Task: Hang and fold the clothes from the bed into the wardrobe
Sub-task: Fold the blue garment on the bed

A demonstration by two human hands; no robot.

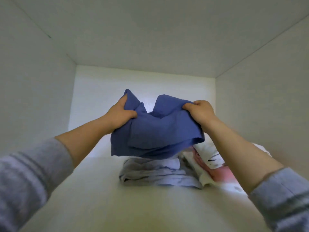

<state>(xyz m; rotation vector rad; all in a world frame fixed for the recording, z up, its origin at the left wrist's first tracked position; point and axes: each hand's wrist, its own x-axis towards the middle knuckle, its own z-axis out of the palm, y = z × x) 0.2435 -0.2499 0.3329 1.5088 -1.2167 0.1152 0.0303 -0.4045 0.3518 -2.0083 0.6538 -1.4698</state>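
Cloth (155, 131), blue, is clutched by left grip (122, 113) and right grip (199, 111) at its upper edge. Below them, grey pile (150, 173) and white pile (209, 162) touch on the shelf (100, 190).

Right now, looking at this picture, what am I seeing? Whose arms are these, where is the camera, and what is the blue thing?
No machine here: these are a person's two bare hands, filmed by one wide-angle camera worn on the head, looking into a white wardrobe compartment. The left hand and the right hand each grip the top edge of a blue garment, holding it in the air above the shelf. On the shelf beneath lies a folded pale grey pile, and to its right folded white and pink clothes.
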